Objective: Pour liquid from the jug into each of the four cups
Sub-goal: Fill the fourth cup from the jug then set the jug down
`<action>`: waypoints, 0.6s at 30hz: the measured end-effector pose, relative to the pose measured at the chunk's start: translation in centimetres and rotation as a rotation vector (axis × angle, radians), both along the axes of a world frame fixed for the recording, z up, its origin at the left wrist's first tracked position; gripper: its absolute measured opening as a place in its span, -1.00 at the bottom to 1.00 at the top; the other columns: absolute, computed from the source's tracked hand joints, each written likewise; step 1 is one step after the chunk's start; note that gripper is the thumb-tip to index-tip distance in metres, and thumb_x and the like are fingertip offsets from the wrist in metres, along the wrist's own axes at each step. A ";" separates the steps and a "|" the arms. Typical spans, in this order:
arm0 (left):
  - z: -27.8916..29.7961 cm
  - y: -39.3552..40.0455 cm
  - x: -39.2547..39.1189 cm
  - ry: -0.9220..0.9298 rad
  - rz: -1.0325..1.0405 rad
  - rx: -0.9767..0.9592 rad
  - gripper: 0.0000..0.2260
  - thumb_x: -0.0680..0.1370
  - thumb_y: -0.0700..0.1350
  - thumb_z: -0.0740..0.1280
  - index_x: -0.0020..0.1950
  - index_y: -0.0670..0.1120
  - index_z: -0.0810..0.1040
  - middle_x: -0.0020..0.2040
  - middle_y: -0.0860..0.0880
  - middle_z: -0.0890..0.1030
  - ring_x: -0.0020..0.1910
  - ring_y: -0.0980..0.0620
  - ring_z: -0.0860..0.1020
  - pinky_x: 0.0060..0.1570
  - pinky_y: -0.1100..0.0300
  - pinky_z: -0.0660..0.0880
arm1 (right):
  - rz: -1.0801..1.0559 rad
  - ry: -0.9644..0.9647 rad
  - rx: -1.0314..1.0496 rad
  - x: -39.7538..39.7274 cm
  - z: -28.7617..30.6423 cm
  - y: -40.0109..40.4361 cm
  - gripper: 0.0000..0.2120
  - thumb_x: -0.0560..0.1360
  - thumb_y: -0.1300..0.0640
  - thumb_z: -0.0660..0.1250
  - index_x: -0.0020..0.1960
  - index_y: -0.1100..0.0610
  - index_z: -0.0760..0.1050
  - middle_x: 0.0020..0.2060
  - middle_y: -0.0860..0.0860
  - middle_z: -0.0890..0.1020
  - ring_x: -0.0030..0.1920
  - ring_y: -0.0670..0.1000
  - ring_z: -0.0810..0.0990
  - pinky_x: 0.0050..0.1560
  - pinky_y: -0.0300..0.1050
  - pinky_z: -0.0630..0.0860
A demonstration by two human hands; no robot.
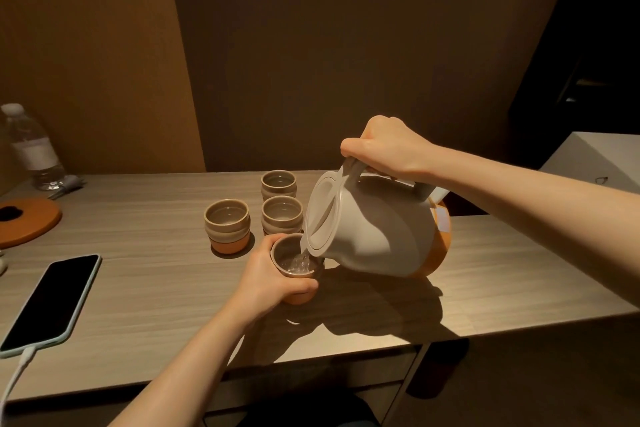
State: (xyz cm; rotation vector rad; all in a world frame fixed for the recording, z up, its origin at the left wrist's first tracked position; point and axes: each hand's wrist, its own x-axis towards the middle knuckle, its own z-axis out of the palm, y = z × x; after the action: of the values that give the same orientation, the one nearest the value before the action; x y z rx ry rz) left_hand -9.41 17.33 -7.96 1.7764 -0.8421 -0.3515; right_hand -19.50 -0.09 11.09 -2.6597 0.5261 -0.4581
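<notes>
Right hand (384, 146) wrapped around the handle of the jug (377, 229), fingers curled under it. Jug lifted off the table (502, 274) and tipped steeply, spout down, lid on. Body pale, base orange.

Clear liquid runs from the spout into the nearest cup (294, 269), directly under the jug's lip. Liquid is visible in the cup's bottom, rippling. Left hand (268, 279) holds this cup, thumb and fingers curved round its wall from the near-left side. Cannot tell whether the cup rests on the table or is raised slightly.

Three more cups stand on the table left of the jug, all upright. The middle cup (282, 215) sits just beyond the held cup, close to the jug's lid. The far cup (279, 185) is right behind that one, in line with it. The left cup (227, 225) stands apart, further left of the jug than the others. All share a ribbed pale upper part; an orange foot shows on the left cup. All three appear to hold liquid.

Well left of the jug: a phone (50, 302), face up, dark screen, with a cable (14, 378) plugged into its near end. Beyond it an orange round mat (31, 222), and a plastic water bottle (31, 149) at the table's back edge.
</notes>
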 end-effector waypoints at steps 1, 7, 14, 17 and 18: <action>-0.1 0.0 0.0 -0.003 -0.001 0.000 -0.26 0.13 -0.13 0.67 0.24 0.01 0.43 0.09 0.15 0.54 0.07 0.26 0.51 -0.07 0.43 0.41 | 0.001 0.003 -0.005 0.0 0.0 0.1 -0.54 0.54 -0.03 0.23 -0.47 0.15 0.39 -0.53 0.02 0.35 -0.46 -0.01 0.33 -0.34 -0.08 0.31; -0.5 -0.1 0.0 -0.002 -0.016 0.007 -0.26 0.14 -0.11 0.66 0.24 0.05 0.42 0.11 0.15 0.54 0.10 0.21 0.51 -0.03 0.40 0.42 | 0.011 0.029 -0.046 0.2 0.0 0.4 -0.55 0.54 -0.04 0.22 -0.47 0.15 0.39 -0.53 0.02 0.37 -0.46 -0.01 0.34 -0.36 -0.10 0.31; -0.7 -0.2 -0.1 -0.003 -0.025 0.014 -0.26 0.14 -0.10 0.66 0.25 0.06 0.42 0.12 0.14 0.54 0.11 0.19 0.51 -0.03 0.39 0.42 | 0.024 0.044 -0.064 0.6 0.1 0.6 -0.56 0.54 -0.06 0.21 -0.40 0.18 0.46 -0.51 0.03 0.39 -0.45 -0.01 0.39 -0.31 -0.06 0.37; -0.6 -0.2 -0.2 -0.008 -0.028 0.018 -0.26 0.15 -0.09 0.66 0.24 0.08 0.40 0.11 0.17 0.52 0.08 0.21 0.50 -0.06 0.41 0.42 | 0.026 0.050 -0.081 0.5 0.3 0.8 -0.55 0.54 -0.07 0.22 -0.44 0.16 0.42 -0.52 0.02 0.38 -0.46 0.00 0.37 -0.33 -0.06 0.35; -0.6 -0.2 -0.2 -0.009 -0.028 0.018 -0.26 0.15 -0.09 0.66 0.23 0.09 0.40 0.10 0.18 0.52 0.08 0.22 0.50 -0.07 0.41 0.41 | 0.024 0.052 -0.088 0.6 0.3 0.8 -0.55 0.53 -0.07 0.22 -0.45 0.15 0.40 -0.53 0.01 0.37 -0.46 0.00 0.36 -0.33 -0.05 0.34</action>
State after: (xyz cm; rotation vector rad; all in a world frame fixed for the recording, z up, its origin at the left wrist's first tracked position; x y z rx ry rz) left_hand -9.64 17.10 -8.56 1.7850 -0.8734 -0.3704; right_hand -18.95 0.73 11.37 -2.7657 0.4996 -0.4146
